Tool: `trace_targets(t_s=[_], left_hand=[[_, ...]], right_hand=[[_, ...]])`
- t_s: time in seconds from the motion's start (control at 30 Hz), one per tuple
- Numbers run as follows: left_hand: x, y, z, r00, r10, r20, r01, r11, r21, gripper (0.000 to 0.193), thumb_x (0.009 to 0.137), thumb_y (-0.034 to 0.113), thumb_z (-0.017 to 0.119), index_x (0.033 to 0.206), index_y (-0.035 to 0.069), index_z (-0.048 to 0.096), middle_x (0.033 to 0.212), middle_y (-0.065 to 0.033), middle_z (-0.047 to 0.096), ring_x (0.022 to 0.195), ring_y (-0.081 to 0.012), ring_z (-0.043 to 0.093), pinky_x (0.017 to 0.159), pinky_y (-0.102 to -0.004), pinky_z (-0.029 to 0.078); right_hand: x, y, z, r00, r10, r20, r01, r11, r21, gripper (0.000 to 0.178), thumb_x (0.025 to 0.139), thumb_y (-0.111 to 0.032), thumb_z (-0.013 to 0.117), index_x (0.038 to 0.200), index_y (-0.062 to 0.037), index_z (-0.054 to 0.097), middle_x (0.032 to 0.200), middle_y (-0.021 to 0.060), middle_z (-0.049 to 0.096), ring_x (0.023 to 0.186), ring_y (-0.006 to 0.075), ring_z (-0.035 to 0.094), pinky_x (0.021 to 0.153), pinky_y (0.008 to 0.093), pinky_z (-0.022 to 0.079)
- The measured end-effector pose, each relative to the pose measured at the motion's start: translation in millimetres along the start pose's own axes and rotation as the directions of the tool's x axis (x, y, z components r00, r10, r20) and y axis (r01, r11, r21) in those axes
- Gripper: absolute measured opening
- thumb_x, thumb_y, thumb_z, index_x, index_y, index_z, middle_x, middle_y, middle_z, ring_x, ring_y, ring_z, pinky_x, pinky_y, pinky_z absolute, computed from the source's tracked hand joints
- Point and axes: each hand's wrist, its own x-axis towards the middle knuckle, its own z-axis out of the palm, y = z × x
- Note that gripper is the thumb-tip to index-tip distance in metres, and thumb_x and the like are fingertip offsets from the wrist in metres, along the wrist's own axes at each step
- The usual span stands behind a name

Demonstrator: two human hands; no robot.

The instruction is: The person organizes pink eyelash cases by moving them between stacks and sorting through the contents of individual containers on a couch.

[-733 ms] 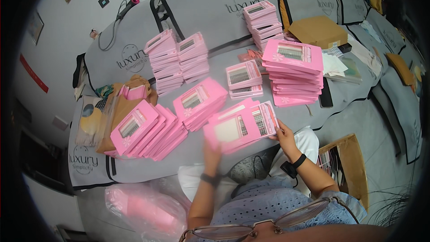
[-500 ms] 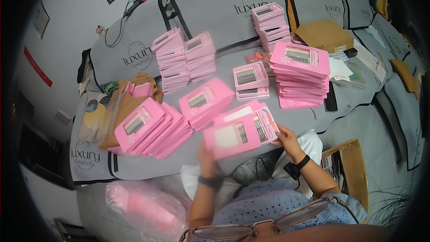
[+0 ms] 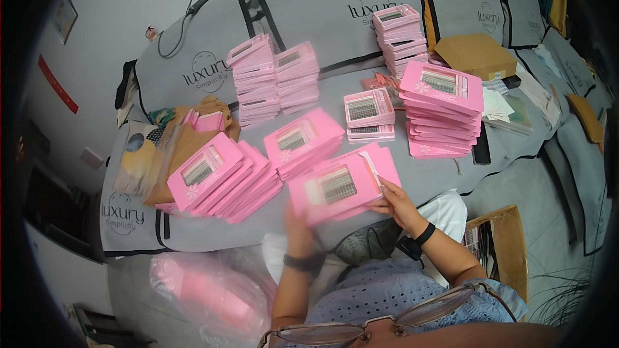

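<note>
A pink cardboard sleeve (image 3: 306,183) with a clear window lies across my lap at the sofa's edge. Through its window shows a tray of false lashes (image 3: 338,185), its right end still visible at the sleeve's open side. My left hand (image 3: 298,232), blurred, grips the sleeve's left end. At the right end my right hand (image 3: 398,207) is closed around the sleeve and tray, thumb on top. Another pink sleeve (image 3: 389,162) lies partly hidden beneath. Just beyond are a stack of filled pink packs (image 3: 308,130) and uncovered lash trays (image 3: 369,107).
More packs are fanned out at the left (image 3: 213,171) and piled high at the right (image 3: 445,109). Tray stacks (image 3: 253,77) stand against the grey sofa cover (image 3: 309,19). A brown box (image 3: 477,55), a phone (image 3: 481,145) and a plastic bag (image 3: 206,290) are around.
The lash tray has slid left, deeper into the pink sleeve, and now fills its window. My right hand has moved slightly left with it. The view has shifted a little.
</note>
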Motion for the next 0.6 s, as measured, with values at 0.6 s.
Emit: trace_targets(t_s=[0.6], left_hand=[[1.8, -45.1, -45.9, 0.986, 0.111, 0.125, -0.136, 0.966, 0.221, 0.05, 0.094, -0.001, 0.042, 0.141, 0.006, 0.027, 0.133, -0.0111, 0.045, 0.116, -0.0211, 0.052, 0.093, -0.0332, 0.047]], right_hand=[[18.3, 8.9, -18.4, 0.99, -0.072, -0.12, 0.012, 0.901, -0.434, 0.041, 0.091, -0.023, 0.055, 0.124, -0.0003, 0.05, 0.094, 0.0048, 0.06, 0.082, 0.0135, 0.057, 0.07, 0.0253, 0.047]])
